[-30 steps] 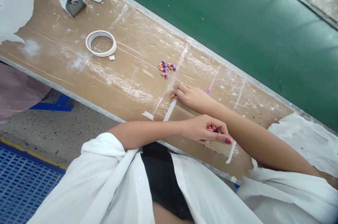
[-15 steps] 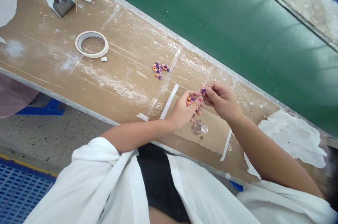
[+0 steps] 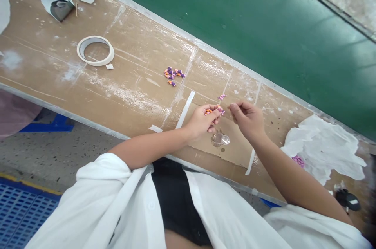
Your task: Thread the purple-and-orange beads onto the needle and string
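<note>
My left hand (image 3: pixel 202 118) is closed around several small purple-and-orange figurines (image 3: pixel 208 112). One of them sticks out at the thumb and fingertips. Just to its right, my right hand (image 3: pixel 246 118) has thumb and forefinger pinched together; whatever is between them is too small to make out. Beyond the fingertips lies a small cluster of pink-and-purple bits (image 3: pixel 222 96). Below the hands, a small clear dish (image 3: pixel 225 140) rests on a taped-down cardboard sheet (image 3: pixel 235 153), with damp spots around it. More figurines (image 3: pixel 174 76) lie in a group to the left.
A roll of masking tape (image 3: pixel 95 62) lies on the paper-covered table at left, near crumpled scraps (image 3: pixel 58 4). At right are a white crumpled sheet (image 3: pixel 326 147), pink bits (image 3: pixel 298 161) and a dark round object (image 3: pixel 348 200). A green panel (image 3: pixel 235 18) borders the far side.
The figurine that was in my right fingertips is no longer there; one now shows at my left fingertips. The right hand has drawn slightly apart. The view has shifted a little.
</note>
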A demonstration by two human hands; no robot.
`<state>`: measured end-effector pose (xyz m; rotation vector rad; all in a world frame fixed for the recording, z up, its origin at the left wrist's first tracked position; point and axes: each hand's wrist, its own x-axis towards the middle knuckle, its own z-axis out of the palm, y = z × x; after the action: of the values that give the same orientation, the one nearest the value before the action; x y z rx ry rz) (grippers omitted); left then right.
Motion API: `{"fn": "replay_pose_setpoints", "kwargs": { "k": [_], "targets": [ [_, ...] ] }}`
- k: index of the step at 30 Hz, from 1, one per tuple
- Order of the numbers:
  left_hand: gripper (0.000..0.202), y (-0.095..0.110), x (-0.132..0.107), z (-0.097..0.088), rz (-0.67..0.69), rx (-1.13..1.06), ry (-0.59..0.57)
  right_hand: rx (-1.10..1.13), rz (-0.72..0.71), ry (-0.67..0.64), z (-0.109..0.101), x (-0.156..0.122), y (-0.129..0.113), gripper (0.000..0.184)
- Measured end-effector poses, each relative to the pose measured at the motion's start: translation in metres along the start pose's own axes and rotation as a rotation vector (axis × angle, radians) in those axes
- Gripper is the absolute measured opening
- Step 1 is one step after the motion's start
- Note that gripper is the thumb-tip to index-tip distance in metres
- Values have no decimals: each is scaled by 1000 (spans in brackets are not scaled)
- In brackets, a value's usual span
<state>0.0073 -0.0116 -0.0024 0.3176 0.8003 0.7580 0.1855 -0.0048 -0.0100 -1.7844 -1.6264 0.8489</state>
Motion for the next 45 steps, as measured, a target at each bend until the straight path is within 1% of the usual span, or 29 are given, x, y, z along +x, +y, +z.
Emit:
{"fn": "replay_pose_setpoints", "kwargs": {
  "k": [2,3,6,8,9,12,14,17,20,23,28,32,35,37,40,42,45],
  "targets": [
    [10,3,1,1,-31,-14,33,-211,-161,107,-2,15,16,29],
    [11,4,2,2,-44,-17,45,-293,-245,119,-3,22,22,25],
    [14,6,3,2,-65,-21,54,-416,-458,62,1,33,33,17],
    [15,5,4,1,-71,-24,51,-437,-545,30,6,34,33,19],
    [15,5,4,1,-72,-26,49,-446,-566,23,8,34,33,19],
    [16,3,5,0,-67,-33,40,-471,-567,5,12,30,32,21],
    [17,3,5,-1,-66,-28,41,-484,-555,-2,11,27,34,22],
    [16,3,6,-1,-73,-11,66,-500,-534,5,3,26,39,20],
    [15,3,6,0,-75,0,92,-491,-487,43,-6,26,44,17],
    [13,1,7,0,-67,5,101,-489,-454,60,-10,27,46,16],
    [12,0,7,1,-51,6,98,-529,-435,-22,-3,27,45,17],
    [14,1,6,1,-41,-1,63,-690,-397,-65,5,28,45,20],
    [17,1,4,0,-13,2,53,-769,-374,-120,3,31,48,13],
    [20,1,4,-1,20,13,28,-707,-381,-128,-1,33,51,9],
    [14,1,5,-2,37,41,-27,-560,-387,-49,-8,35,51,8],
    [10,0,6,-3,26,57,-30,-505,-395,-15,-10,34,48,8],
    [8,-1,8,-4,16,76,-8,-476,-429,-58,-9,31,41,10]
  ]
}}
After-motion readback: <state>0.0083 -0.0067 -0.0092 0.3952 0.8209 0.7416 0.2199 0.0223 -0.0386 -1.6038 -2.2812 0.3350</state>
